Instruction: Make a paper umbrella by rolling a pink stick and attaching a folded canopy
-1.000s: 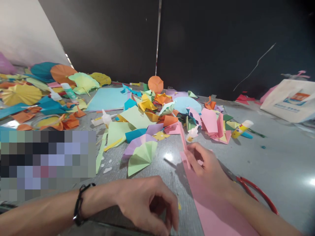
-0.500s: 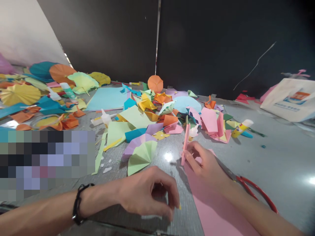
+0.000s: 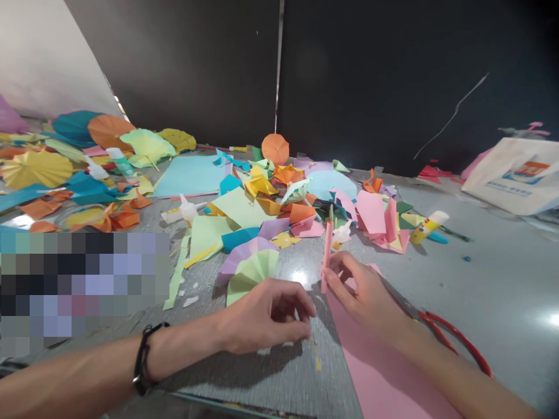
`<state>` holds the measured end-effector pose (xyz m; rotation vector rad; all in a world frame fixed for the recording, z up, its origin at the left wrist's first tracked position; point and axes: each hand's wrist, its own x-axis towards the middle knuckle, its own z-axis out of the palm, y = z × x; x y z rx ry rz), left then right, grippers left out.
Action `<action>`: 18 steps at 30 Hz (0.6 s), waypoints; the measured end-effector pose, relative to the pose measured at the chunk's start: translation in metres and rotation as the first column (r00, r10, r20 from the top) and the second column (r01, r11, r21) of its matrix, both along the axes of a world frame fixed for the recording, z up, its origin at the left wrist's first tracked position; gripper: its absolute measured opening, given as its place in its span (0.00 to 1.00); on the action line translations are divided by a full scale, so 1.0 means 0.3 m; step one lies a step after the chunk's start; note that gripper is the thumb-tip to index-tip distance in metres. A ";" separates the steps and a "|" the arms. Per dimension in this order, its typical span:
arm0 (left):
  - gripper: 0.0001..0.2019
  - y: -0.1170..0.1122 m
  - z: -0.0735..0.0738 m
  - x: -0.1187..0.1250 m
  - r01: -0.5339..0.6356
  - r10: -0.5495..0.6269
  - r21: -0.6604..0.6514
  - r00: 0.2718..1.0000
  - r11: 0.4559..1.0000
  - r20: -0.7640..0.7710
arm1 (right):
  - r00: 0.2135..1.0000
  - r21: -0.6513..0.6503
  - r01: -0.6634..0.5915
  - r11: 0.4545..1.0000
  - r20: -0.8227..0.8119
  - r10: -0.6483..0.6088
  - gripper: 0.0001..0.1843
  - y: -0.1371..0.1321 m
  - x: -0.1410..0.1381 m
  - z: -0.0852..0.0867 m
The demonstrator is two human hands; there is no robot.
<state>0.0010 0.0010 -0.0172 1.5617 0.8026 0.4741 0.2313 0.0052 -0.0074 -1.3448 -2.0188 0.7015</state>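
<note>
Grey table (image 3: 502,262) before black panels (image 3: 384,75) (right grip (image 3: 367,299) snug on pink strip (image 3: 328,244), left grip (image 3: 264,317) half-open, empty).

Here's the slim pink paper strip (image 3: 327,250), straight and narrow, pinched at its lower part in my right grip (image 3: 362,291), pointing away from me! Its near end is right by the far left corner of the pink paper sheet (image 3: 369,372). That sheet lies flat on the worktop (image 3: 441,276), beneath my forearm, running out of view!
</note>
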 end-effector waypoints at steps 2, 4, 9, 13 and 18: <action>0.12 -0.002 -0.001 0.002 -0.004 0.004 -0.009 1.000 1.000 0.002 | 1.000 0.003 -0.001 1.000 0.001 0.001 0.09 0.002 0.001 -0.005; 0.12 -0.003 -0.003 0.003 -0.004 0.004 -0.002 1.000 1.000 0.004 | 1.000 0.005 0.000 1.000 0.000 0.000 0.09 0.002 0.003 -0.010; 0.11 -0.002 -0.011 0.002 0.014 -0.015 0.010 1.000 1.000 0.023 | 1.000 0.011 -0.003 1.000 -0.002 0.003 0.08 0.002 0.007 -0.016; 0.10 -0.003 -0.012 0.001 0.011 -0.011 0.003 1.000 1.000 0.013 | 1.000 0.023 -0.008 1.000 0.006 0.008 0.09 0.005 0.008 -0.015; 0.10 -0.008 -0.006 0.000 0.009 -0.008 -0.014 1.000 1.000 0.027 | 1.000 0.014 -0.009 1.000 -0.003 0.009 0.08 0.001 0.006 -0.013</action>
